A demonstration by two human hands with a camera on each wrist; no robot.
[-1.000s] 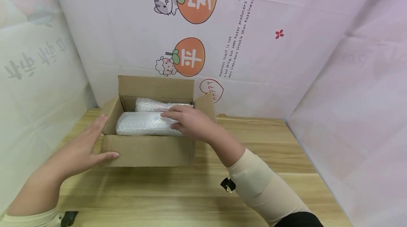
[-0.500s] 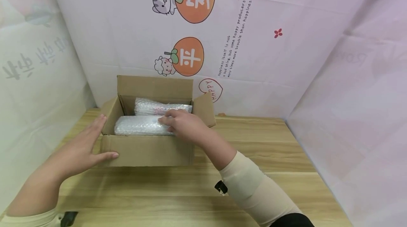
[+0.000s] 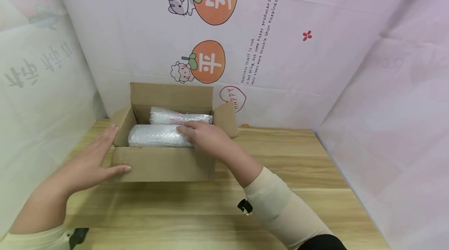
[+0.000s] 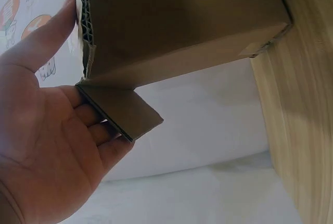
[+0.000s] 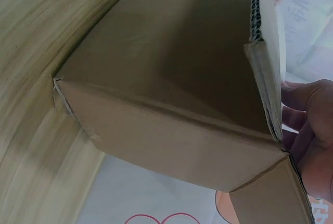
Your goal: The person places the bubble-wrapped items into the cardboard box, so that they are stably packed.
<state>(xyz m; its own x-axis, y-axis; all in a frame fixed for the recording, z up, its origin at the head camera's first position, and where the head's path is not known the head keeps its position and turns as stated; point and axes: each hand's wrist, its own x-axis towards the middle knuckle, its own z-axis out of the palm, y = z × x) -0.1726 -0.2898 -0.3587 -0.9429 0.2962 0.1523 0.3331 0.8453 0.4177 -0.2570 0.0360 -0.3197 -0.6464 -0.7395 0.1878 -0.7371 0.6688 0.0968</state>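
Observation:
An open cardboard box (image 3: 163, 164) stands on the table in the head view, its flaps spread. Two long bubble-wrapped bundles lie in it side by side: a nearer bundle (image 3: 154, 136) and a farther bundle (image 3: 165, 116) with some pink showing through. My right hand (image 3: 209, 138) reaches over the nearer bundle's right part, fingers bent around it; its underside is hidden. My left hand (image 3: 85, 164) rests at the box's left front corner. Its fingers lie along the left flap (image 4: 122, 112), and its thumb touches the front flap.
The wooden table (image 3: 280, 172) reaches out to the right and in front of the box. White printed cloth (image 3: 280, 59) hangs close behind the box and along both sides. The right flap (image 3: 225, 120) stands out beside my right hand.
Over the last second the nearer bundle has sunk a little lower in the box, and my right hand has moved slightly left and down with it. My left hand has stayed in place.

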